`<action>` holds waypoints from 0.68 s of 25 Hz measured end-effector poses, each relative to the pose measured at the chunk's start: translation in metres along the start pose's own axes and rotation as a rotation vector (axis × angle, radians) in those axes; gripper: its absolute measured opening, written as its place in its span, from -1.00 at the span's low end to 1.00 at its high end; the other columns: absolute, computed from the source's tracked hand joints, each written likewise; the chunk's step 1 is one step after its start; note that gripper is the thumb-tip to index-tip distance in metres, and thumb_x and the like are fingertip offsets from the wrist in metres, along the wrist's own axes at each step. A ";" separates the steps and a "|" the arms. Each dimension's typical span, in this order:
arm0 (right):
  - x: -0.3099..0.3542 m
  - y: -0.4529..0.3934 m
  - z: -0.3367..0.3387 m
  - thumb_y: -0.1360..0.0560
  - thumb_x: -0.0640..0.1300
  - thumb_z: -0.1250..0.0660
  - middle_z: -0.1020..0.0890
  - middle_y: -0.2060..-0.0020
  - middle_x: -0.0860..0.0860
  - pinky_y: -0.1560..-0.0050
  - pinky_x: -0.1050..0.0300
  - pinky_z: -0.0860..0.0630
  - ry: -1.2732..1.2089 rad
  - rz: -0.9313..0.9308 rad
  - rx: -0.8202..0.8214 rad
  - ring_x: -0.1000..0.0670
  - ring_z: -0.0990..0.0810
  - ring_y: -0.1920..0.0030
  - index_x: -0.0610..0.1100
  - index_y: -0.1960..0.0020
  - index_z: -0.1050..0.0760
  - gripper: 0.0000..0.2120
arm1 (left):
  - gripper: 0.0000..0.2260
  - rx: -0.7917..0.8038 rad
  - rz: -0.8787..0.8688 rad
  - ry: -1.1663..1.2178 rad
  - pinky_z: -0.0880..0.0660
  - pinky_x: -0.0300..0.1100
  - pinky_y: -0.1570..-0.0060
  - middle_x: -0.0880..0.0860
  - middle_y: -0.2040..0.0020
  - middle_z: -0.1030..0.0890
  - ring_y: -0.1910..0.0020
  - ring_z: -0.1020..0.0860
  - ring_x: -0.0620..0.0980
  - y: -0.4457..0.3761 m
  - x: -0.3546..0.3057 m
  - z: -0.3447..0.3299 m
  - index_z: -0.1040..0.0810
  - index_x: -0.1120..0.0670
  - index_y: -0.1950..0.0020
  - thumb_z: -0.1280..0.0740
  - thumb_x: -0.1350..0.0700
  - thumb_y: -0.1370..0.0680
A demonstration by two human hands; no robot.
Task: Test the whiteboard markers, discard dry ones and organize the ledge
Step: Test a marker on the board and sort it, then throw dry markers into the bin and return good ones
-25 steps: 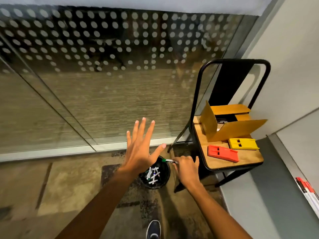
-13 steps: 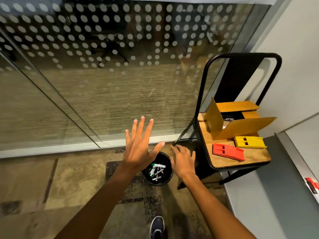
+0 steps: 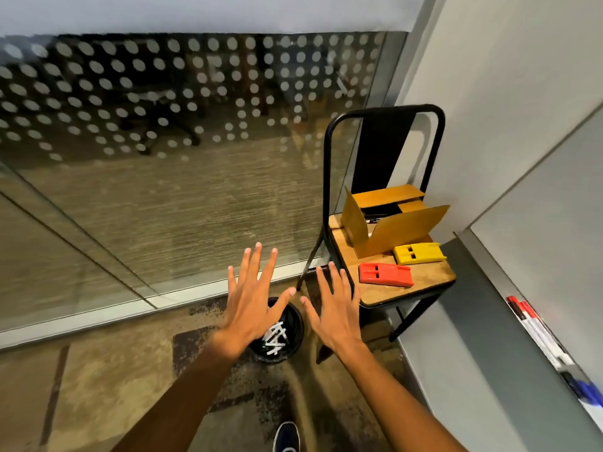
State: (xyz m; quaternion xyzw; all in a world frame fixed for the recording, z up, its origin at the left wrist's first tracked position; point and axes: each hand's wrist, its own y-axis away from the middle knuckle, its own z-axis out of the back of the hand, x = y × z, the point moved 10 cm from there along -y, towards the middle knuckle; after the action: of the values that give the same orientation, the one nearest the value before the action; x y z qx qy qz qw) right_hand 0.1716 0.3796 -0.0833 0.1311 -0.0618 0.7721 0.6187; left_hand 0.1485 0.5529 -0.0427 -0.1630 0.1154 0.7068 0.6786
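Observation:
A small black bin (image 3: 295, 334) stands on the floor below my hands, with several white markers (image 3: 275, 337) lying inside it. My left hand (image 3: 253, 300) hovers over the bin's left side, fingers spread and holding nothing. My right hand (image 3: 336, 309) is just right of the bin, also flat with fingers spread and empty. At the right edge, the whiteboard ledge (image 3: 584, 373) carries red-capped markers (image 3: 525, 313) and a blue-capped marker (image 3: 587, 391) lying in a row.
A black metal chair (image 3: 385, 122) with a wooden seat stands right of the bin, holding an open cardboard box (image 3: 391, 230), a yellow eraser (image 3: 419, 253) and a red eraser (image 3: 386, 274). A dotted glass wall (image 3: 163, 125) runs behind. My shoe (image 3: 287, 437) shows at the bottom.
My right hand held a green-capped marker over the bin, released it into the bin, then opened flat and shifted right. The view tilted, bringing the ledge markers into sight.

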 end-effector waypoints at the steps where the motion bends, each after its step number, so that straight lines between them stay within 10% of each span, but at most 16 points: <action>1: -0.008 0.006 0.006 -0.56 0.36 0.08 0.08 -0.61 -0.03 -0.53 -0.28 0.03 0.002 -0.015 -0.016 -0.10 0.13 -0.59 0.08 -0.60 0.06 -0.30 | -0.25 0.011 -0.018 -0.004 0.03 0.33 -0.48 0.05 -0.62 0.16 -0.59 0.18 0.08 0.001 -0.009 -0.004 0.07 -0.08 -0.62 0.01 -0.41 -0.54; 17: -0.229 0.207 0.129 -0.49 0.46 0.14 0.26 -0.58 0.02 -0.49 -0.29 0.29 0.081 -0.502 -0.293 -0.12 0.28 -0.57 0.13 -0.59 0.21 -0.22 | -0.25 0.142 -0.561 0.012 0.10 0.30 -0.48 0.01 -0.62 0.21 -0.59 0.21 0.08 0.066 -0.286 -0.078 0.17 -0.14 -0.60 0.00 -0.43 -0.54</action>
State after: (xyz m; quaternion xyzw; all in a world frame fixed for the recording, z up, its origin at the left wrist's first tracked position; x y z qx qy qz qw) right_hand 0.0323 0.0843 -0.0100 0.0205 -0.1135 0.5824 0.8047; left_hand 0.0958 0.2554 -0.0077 -0.1449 0.1188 0.4809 0.8565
